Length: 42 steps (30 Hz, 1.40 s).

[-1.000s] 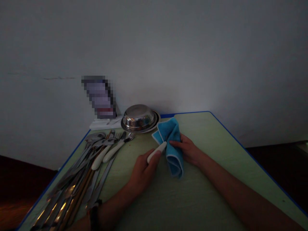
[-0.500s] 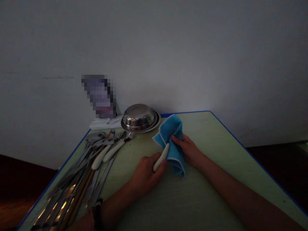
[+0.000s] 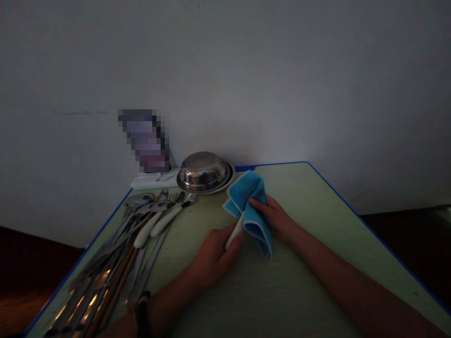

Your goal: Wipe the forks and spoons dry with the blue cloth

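My left hand (image 3: 219, 251) is closed round the white handle of a piece of cutlery (image 3: 235, 231) that slants up and away to the right. Its dark metal end lies in the folds of a blue cloth (image 3: 252, 188) with pale edging, so its kind cannot be told. My right hand (image 3: 273, 213) is closed on the cloth from the right, the thumb pressed over the metal end. Both hands are above the middle of the table. To the left lies a heap of spoons, forks and other cutlery (image 3: 120, 251), among them a white-handled fork (image 3: 169, 220).
An upturned steel bowl (image 3: 204, 170) rests on a steel plate at the table's back edge. Left of it a blurred-out phone-like panel (image 3: 146, 141) leans on the wall above a white block (image 3: 151, 180). The pale green table (image 3: 310, 300) has a blue rim.
The cloth has shifted and folded over further, covering more of the metal end, and its lower flap has opened out. Both hands keep their grips nearly in place.
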Available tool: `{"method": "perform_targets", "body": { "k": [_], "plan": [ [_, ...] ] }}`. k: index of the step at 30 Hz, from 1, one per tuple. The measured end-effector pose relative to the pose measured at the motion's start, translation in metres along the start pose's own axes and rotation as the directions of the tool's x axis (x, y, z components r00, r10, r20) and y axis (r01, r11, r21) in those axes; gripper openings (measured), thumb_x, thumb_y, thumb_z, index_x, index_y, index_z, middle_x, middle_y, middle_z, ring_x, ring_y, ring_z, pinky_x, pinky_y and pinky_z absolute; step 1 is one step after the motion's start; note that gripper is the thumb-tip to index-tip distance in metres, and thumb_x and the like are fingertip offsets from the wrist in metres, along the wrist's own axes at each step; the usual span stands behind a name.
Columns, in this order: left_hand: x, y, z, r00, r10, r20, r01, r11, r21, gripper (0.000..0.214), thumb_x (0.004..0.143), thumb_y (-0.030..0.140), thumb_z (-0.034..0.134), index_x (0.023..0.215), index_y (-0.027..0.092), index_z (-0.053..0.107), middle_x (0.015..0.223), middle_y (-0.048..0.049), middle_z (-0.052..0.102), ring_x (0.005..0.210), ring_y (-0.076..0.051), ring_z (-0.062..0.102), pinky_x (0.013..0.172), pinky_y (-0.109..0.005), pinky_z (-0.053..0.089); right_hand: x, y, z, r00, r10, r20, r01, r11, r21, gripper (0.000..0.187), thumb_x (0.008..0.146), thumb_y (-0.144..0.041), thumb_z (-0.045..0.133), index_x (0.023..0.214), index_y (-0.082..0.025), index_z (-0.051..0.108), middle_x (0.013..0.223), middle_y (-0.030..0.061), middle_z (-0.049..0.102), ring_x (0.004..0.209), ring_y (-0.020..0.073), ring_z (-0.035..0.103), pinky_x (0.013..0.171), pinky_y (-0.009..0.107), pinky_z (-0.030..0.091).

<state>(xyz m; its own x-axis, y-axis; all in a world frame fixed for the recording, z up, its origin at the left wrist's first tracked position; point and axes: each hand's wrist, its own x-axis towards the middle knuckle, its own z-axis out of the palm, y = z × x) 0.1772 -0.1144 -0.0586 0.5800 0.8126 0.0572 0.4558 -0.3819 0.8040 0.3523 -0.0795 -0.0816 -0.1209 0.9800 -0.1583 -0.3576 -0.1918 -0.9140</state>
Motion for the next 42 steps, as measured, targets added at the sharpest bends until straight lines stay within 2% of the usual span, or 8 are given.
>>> {"method": "perform_targets", "body": {
  "k": [5,8,13,18,24,29,36,42],
  "plan": [
    [0.002,-0.004,0.002,0.980,-0.095,-0.174,0.059,0.978,-0.201,0.025,0.091,0.037,0.032,0.085,0.017,0.046,0.061,0.0042,0.044,0.053,-0.010,0.042,0.048,-0.021,0.033,-0.003,-0.004,0.002,0.996,0.072,-0.052,-0.070,0.997,0.031,0.028,0.060,-0.027,0.072,0.085,-0.020,0.061,0.070,-0.0030,0.065,0.058,0.0112,0.056,0.057,0.025,0.044],
    [-0.001,-0.004,0.004,0.966,-0.014,-0.257,-0.056,0.962,-0.265,0.021,0.091,0.033,0.032,0.107,0.020,0.035,0.068,0.0041,0.045,0.055,-0.011,0.044,0.050,-0.021,0.036,-0.001,-0.005,0.003,0.991,0.079,-0.104,-0.067,0.990,0.122,0.027,0.058,-0.030,0.074,0.079,-0.019,0.061,0.065,-0.0031,0.064,0.055,0.0104,0.055,0.057,0.025,0.044],
    [-0.009,-0.004,0.003,0.966,0.221,-0.137,-0.238,0.963,-0.127,0.026,0.089,0.024,0.039,0.114,0.022,0.034,0.079,-0.0003,0.050,0.062,-0.012,0.048,0.055,-0.024,0.040,0.003,-0.005,0.001,0.983,0.099,-0.157,-0.058,0.967,0.249,0.027,0.057,-0.034,0.075,0.071,-0.018,0.060,0.056,-0.0047,0.059,0.050,0.0090,0.051,0.053,0.024,0.041],
    [-0.006,-0.006,0.008,0.976,0.158,-0.153,-0.177,0.976,-0.124,0.032,0.088,0.023,0.042,0.118,0.023,0.032,0.081,-0.0005,0.053,0.063,-0.012,0.050,0.057,-0.024,0.041,0.003,-0.006,0.000,0.986,0.089,-0.141,-0.053,0.969,0.243,0.026,0.058,-0.034,0.075,0.071,-0.017,0.060,0.057,-0.0042,0.060,0.051,0.0086,0.052,0.054,0.024,0.042],
    [0.006,-0.007,0.008,0.970,-0.039,-0.239,-0.036,0.953,-0.302,0.028,0.085,0.026,0.051,0.105,0.022,0.032,0.089,-0.0004,0.054,0.066,-0.010,0.051,0.057,-0.022,0.041,0.000,-0.002,0.004,0.997,0.069,-0.032,-0.063,0.987,0.147,0.027,0.060,-0.033,0.074,0.079,-0.018,0.062,0.067,-0.0017,0.065,0.060,0.0117,0.058,0.062,0.027,0.046],
    [0.001,-0.008,0.007,0.975,0.045,-0.216,-0.121,0.926,-0.357,0.023,0.090,0.035,0.039,0.105,0.018,0.036,0.078,0.0011,0.047,0.059,-0.010,0.044,0.053,-0.022,0.038,0.002,-0.003,0.002,0.987,0.078,-0.138,-0.045,0.973,0.227,0.027,0.060,-0.036,0.075,0.075,-0.018,0.061,0.060,-0.0036,0.061,0.053,0.0096,0.053,0.057,0.025,0.044],
    [-0.004,-0.002,-0.001,0.987,0.081,-0.141,-0.127,0.924,-0.360,0.032,0.093,0.042,0.025,0.081,0.017,0.042,0.065,0.0022,0.044,0.053,-0.010,0.041,0.050,-0.024,0.035,0.002,-0.004,0.002,0.987,0.095,-0.128,-0.060,0.966,0.251,0.028,0.059,-0.034,0.075,0.076,-0.018,0.060,0.061,-0.0032,0.061,0.053,0.0101,0.053,0.055,0.025,0.043],
    [-0.006,-0.001,-0.003,0.990,0.119,-0.081,-0.140,0.931,-0.336,0.032,0.092,0.041,0.027,0.081,0.016,0.043,0.063,0.0021,0.045,0.052,-0.011,0.040,0.050,-0.024,0.034,0.001,-0.004,0.001,0.992,0.082,-0.099,-0.060,0.976,0.210,0.026,0.060,-0.035,0.074,0.075,-0.018,0.061,0.061,-0.0038,0.060,0.054,0.0093,0.052,0.057,0.025,0.042]
  ]
}}
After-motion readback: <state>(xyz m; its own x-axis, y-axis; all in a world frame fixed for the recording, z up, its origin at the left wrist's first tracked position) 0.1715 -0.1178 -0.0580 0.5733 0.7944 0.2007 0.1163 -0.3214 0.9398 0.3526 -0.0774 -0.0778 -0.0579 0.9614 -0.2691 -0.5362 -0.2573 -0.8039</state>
